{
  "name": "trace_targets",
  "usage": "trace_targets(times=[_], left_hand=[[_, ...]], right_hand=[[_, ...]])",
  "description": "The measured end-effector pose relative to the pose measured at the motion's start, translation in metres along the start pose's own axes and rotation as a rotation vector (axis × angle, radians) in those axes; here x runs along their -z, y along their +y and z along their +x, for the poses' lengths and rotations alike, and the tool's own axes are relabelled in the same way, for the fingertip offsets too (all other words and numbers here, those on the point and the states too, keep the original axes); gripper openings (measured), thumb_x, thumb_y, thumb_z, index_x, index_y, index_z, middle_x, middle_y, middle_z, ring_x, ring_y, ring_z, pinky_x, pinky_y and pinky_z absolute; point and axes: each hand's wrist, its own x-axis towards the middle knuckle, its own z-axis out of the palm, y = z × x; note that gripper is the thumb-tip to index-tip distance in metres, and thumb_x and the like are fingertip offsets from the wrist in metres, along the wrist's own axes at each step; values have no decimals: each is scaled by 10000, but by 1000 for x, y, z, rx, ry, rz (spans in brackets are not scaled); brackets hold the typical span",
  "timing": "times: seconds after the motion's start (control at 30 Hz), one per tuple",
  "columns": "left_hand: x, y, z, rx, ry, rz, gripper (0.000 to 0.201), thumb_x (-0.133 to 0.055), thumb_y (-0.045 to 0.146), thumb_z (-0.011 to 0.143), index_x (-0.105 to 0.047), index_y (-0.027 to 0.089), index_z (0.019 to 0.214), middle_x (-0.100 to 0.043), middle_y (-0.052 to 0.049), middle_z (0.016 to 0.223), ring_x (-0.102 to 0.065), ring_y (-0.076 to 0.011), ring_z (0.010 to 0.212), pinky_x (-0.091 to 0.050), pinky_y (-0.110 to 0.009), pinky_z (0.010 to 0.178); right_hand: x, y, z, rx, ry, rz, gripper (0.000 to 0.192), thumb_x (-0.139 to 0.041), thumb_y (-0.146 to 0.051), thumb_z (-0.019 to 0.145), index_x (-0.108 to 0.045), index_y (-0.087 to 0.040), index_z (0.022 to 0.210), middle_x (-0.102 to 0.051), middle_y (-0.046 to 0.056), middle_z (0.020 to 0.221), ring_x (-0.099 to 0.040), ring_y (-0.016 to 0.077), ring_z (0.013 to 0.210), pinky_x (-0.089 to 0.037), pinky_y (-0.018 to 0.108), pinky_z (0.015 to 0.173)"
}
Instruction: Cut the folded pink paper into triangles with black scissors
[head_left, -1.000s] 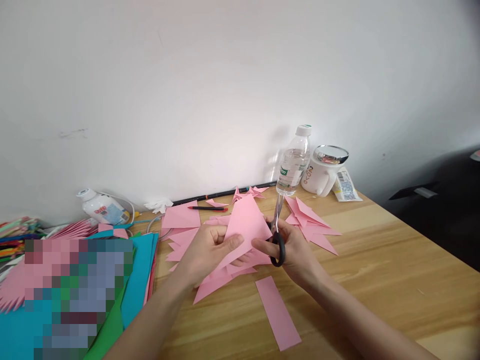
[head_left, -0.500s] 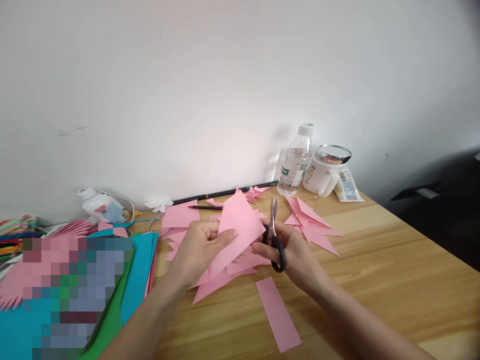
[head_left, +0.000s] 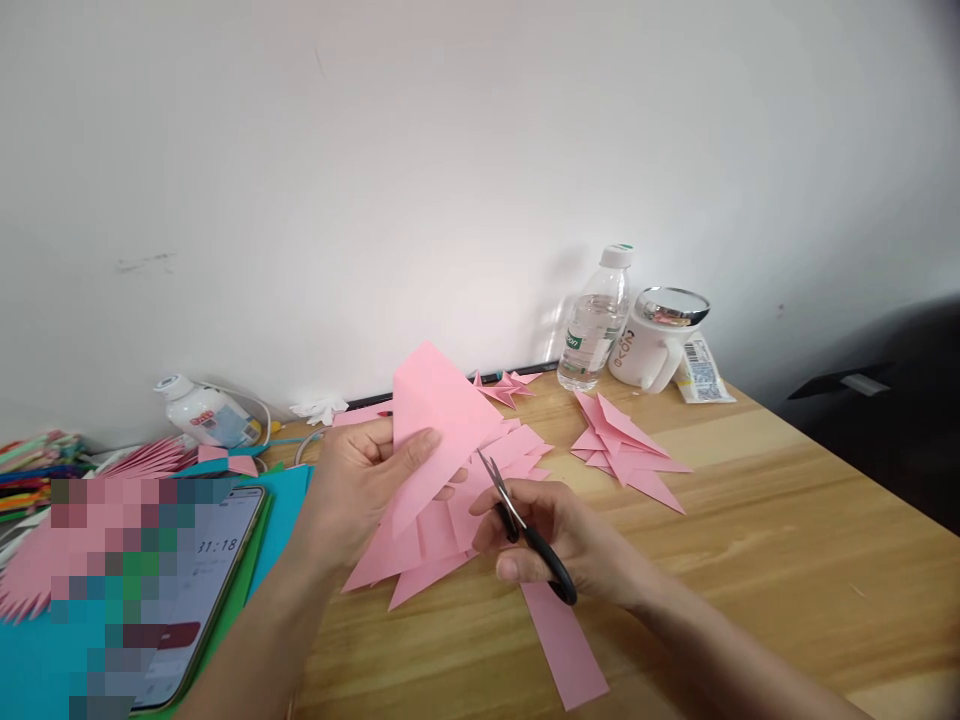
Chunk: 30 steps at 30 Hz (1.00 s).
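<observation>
Scissors (head_left: 525, 525) are lying in the right hand (head_left: 559, 545), fingers closing around the black handles, blades almost shut and pointing up-left toward the folded pink paper (head_left: 431, 430). The left hand (head_left: 360, 480) is pinching this paper above the middle of the table (head_left: 787, 540), its long edge slanting down to the blades.

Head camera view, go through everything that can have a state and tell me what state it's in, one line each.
Left hand: shut on folded pink paper, lifted off the table.
Right hand: shut on scissors, blades shut.
Water bottle: upright, capped.
Mug: upright, lid on.
Glue bottle: lying down, capped.
Phone: screen lit.
Pink strip: flat on table.
</observation>
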Motion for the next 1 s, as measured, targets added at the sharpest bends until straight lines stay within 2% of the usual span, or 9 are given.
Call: trace_targets(times=[0.13, 0.27, 0.47, 0.6, 1.0], left_hand=[[-4, -3, -1, -18, -61, 213, 328, -591, 401, 726, -559, 125, 551, -573, -1, 526, -459, -86, 451, -315, -193, 403], [-5, -7, -1, -41, -68, 303, 377, -568, 421, 735, -462, 135, 514, -395, 44, 487, -297, -52, 453, -189, -193, 407], [-6, -7, 1, -50, -85, 368, 376, -543, 429, 745, -448, 143, 521, -323, 43, 519, -252, -66, 487, -175, -210, 432], [-8, -5, 1, -70, -108, 367, 372, -526, 421, 761, -446, 146, 525, -328, 43, 523, -234, -68, 493, -159, -214, 438], [-9, -4, 2, -90, -91, 370, 428, -537, 401, 756, -271, 174, 509, -197, 48, 546, -171, -62, 491, -114, -227, 432]], right_hand=[[0, 0, 0, -2, -17, 19, 372, -705, -296, 669, -558, -172, 988, -606, 40, 824, -558, 140, 731, -451, 259, 647], [0, -1, -2, -13, -12, 29, 411, -709, -298, 669, -564, -180, 1034, -602, 43, 844, -547, 140, 759, -444, 257, 668], [1, -2, -1, -16, -9, 27, 434, -720, -315, 654, -568, -178, 1037, -597, 36, 819, -539, 137, 736, -436, 252, 658], [1, 0, -1, -16, -12, 18, 450, -717, -318, 657, -556, -169, 1050, -582, 33, 804, -521, 128, 696, -424, 242, 624], [0, -1, 0, -13, -10, -46, 413, -690, -334, 684, -556, -150, 1028, -537, -9, 685, -444, 90, 576, -366, 210, 532]])
